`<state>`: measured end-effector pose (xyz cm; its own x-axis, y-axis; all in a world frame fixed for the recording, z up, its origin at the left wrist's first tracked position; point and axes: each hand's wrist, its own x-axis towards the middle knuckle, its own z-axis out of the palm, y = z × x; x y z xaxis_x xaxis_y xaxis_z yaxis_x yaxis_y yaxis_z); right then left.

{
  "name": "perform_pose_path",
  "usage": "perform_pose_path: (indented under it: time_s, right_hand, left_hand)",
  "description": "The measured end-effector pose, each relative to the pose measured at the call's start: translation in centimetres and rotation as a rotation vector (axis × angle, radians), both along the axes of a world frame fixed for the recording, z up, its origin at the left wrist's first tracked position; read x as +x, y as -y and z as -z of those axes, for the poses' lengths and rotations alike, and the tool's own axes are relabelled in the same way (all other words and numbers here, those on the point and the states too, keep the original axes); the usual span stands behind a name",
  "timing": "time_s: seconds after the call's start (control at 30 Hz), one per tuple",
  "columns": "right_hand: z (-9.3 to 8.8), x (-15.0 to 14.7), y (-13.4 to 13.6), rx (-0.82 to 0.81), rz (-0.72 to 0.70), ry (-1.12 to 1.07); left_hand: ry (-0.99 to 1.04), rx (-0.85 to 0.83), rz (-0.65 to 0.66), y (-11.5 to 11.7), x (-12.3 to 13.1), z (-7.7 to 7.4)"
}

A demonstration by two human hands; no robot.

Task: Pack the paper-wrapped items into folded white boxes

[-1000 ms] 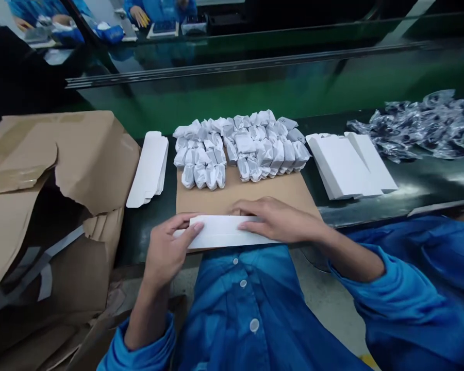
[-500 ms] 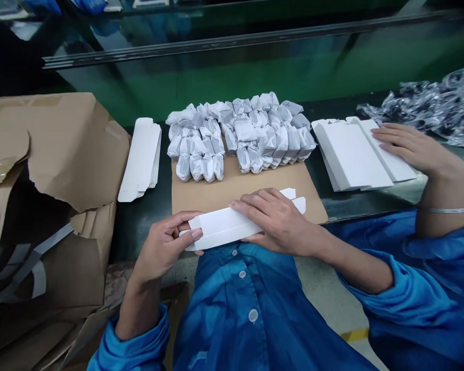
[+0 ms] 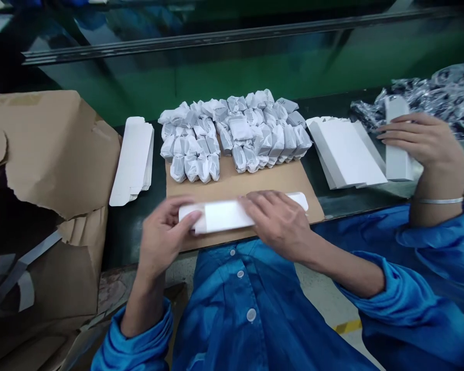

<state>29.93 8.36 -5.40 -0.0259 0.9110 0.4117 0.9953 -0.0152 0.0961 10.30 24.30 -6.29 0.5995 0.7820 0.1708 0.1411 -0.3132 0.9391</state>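
Observation:
Between my two hands is a long white carton (image 3: 225,215), slightly blurred, over the front part of a brown cardboard sheet (image 3: 235,180). My left hand (image 3: 165,226) pinches its left end, thumb in front and fingers behind. Wrapped over its right part is my right hand (image 3: 280,221), with an end flap showing past the fingers. Several small parcels in white paper wrapping (image 3: 239,129) stand in rows on the back of the sheet, behind my hands.
Flat white cartons (image 3: 132,159) lie stacked on the left beside a torn brown box (image 3: 58,154). On the right are more white cartons (image 3: 350,154), a co-worker's hand (image 3: 421,139) on a white carton (image 3: 398,159), and a heap of clear plastic bags (image 3: 444,98).
The carton in my hands has turned, showing a different face, and sits slightly higher. The co-worker's hand has moved a carton to the right, away from the stack.

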Motion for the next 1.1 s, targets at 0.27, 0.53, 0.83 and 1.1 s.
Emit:
perform_pose_path:
  time_s: [0.27,0.53,0.83,1.1]
  right_hand:
    - [1.9,-4.3,-0.8,0.118,0.023,-0.233]
    - [-0.7,-1.7,-1.6,0.018,-0.219,-1.055]
    - [-0.8,1.7,-4.3,-0.035,-0.111,-1.848]
    - [0.3,-1.0,-3.8,-0.043,-0.187,-1.87]
  left_hand:
    - [0.197,0.077,-0.171,6.4,3.6,2.4]
    - [0.016,0.255,-0.029,3.7,3.4,1.7]
    - [-0.184,0.296,0.195,4.0,2.8,1.3]
    - [-0.016,0.495,0.001,4.9,3.5,3.9]
